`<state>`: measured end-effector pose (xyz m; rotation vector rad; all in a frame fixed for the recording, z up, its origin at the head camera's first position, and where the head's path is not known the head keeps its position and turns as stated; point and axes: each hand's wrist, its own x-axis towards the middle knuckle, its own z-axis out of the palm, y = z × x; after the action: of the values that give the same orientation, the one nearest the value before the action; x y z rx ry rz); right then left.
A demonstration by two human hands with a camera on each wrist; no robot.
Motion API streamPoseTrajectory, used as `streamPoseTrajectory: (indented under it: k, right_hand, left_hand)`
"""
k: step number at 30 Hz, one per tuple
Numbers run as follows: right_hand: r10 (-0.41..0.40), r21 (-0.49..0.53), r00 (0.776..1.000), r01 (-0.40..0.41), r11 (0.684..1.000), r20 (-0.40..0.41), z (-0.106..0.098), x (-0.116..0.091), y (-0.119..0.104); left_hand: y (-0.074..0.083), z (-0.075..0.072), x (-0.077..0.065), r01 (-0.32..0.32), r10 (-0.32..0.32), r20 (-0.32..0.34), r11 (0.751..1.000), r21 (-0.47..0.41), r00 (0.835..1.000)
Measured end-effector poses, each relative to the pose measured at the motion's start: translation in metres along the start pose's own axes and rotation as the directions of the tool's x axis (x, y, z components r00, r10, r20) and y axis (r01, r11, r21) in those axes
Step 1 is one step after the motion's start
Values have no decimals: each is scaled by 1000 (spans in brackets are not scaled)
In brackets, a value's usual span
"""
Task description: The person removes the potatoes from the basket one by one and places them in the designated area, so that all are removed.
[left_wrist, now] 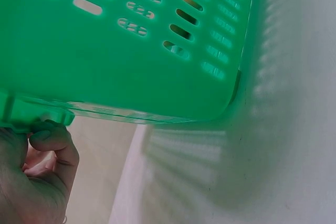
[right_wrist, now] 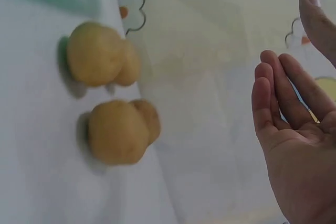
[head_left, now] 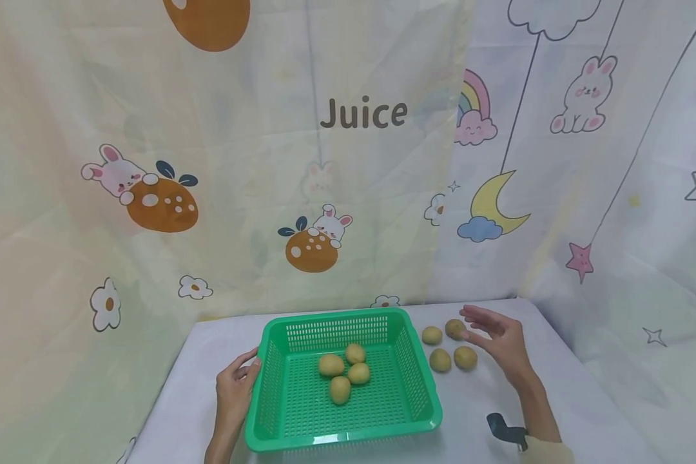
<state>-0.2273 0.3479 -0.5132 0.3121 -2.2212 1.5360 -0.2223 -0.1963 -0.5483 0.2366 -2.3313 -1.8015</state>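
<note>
A green plastic basket (head_left: 348, 433) with slotted walls stands on the white table, and several potatoes (head_left: 339, 390) lie grouped on its floor. My left hand (head_left: 234, 393) grips the basket's left rim; in the left wrist view the fingers (left_wrist: 54, 142) curl at the rim's edge. To the right of the basket, several more potatoes (head_left: 466, 358) sit close together on the table. My right hand (head_left: 503, 341) hovers just right of and above them, fingers extended and thumb apart. The right wrist view shows its palm (right_wrist: 302, 150) bare, apart from the nearby potatoes (right_wrist: 118, 132).
The white-covered table (head_left: 580, 412) reaches back to a printed curtain (head_left: 377, 212), which also hangs along both sides. A dark strap or mount (head_left: 504, 430) sticks out from my right wrist.
</note>
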Motion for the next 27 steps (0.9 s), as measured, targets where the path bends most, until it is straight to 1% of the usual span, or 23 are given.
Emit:
streamPoseTrajectory:
  k: [2,8,13,18,21,27]
  right_hand:
    - [-6,1,1000,6,1000,14,7,0,-9]
    - [16,-13,999,-15,1000,47,26,-3,-28]
    - [26,-51,995,-21,998,97,39,-1,-42]
    - [66,-100,987,-51,994,149,56,0,-53]
    - [91,-90,979,-75,993,180,67,-2,-57]
    - [109,-54,962,-99,994,251,87,-6,-68]
  left_hand:
    - [0,0,0,-3,3,1,1000,-1,1000]
    - [0,0,0,-1,1,1,1000,-8,1000]
    - [0,-1,0,4,-4,3,1000,-7,1000]
    - [1,-1,-1,2,-2,-1,1000,0,1000]
    - [3,-1,-3,0,0,-2,1000,-1,1000]
    - [3,-1,-3,-5,5,-1,1000,0,1000]
